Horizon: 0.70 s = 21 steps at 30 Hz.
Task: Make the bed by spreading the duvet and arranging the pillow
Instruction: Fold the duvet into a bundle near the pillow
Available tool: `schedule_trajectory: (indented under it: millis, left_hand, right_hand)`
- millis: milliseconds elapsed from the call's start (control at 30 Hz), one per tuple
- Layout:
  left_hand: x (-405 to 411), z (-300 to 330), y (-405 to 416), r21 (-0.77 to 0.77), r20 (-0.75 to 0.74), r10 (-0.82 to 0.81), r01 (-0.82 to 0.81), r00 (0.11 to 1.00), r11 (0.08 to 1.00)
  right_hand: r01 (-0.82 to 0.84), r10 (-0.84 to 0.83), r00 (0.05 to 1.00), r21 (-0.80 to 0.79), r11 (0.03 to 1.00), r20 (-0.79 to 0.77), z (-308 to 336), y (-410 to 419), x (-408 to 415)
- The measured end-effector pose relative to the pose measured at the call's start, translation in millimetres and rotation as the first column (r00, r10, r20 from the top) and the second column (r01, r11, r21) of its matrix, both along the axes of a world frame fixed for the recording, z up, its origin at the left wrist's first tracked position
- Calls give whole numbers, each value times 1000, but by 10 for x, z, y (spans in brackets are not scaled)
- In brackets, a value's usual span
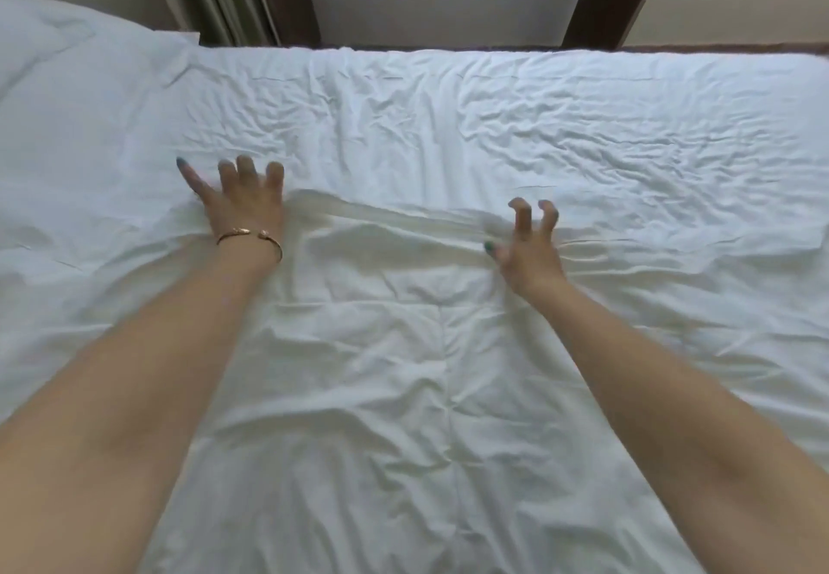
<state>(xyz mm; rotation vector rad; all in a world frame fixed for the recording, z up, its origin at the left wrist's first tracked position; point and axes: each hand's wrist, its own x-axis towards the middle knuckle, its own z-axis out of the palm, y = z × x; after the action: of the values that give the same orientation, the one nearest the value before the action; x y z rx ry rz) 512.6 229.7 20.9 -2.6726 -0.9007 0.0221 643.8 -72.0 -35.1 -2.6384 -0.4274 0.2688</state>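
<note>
Blurring right hand [531,244] over rumpled duvet [403,371]

**Both arms stretched forward, left hand flat, right hand clawed**

The left forearm enters from 8 o'clock and runs up toward 12, ending in the left hand [242,197], palm down. Its fingers are spread and nearly straight, with the thumb angled out toward 10 o'clock. A thin gold bangle [249,237] circles the left wrist. The right forearm comes in from 4 o'clock and reaches toward 11. The right hand [529,246] is raised at the wrist, its fingers bent into a claw with the tips pointing down, and the thumb tucked toward 9 o'clock. Painted nails show on both hands.
</note>
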Motion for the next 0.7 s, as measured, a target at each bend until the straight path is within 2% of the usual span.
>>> schedule_trajectory:
  millis: [33, 133, 167, 267, 567, 700]
  left_hand:
    - [38, -197, -217, -39, -37, 32, -33, 999, 999]
    - [-32, -821, -908, -361, 85, -45, 73, 995, 930]
    - [-55, -1011, -1064, -420, 55, -55, 74, 997, 904]
    - [-45, -1503, -1164, -402, -73, -74, 38, 995, 915]
    - [194, -2035, -1037, -324, 76, -125, 143, 989, 935]
    - [246, -2090, -1012, -342, 71, -132, 149, 989, 928]
  right_hand:
    - [-44, 45, 999, -71, 997, 10, -214, -19, -77]
    - [-124, 157, 980, -240, 963, 122, -794, -97, -289]
    - [-147, 188, 975, -289, 946, 121, -933, -125, -304]
    - [-169, 217, 972, -375, 912, 91, -1262, -170, -235]
    - [-121, 199, 943, -280, 952, 268, -1663, -78, -56]
    - [-121, 198, 946, -288, 950, 258, -1729, -53, -28]
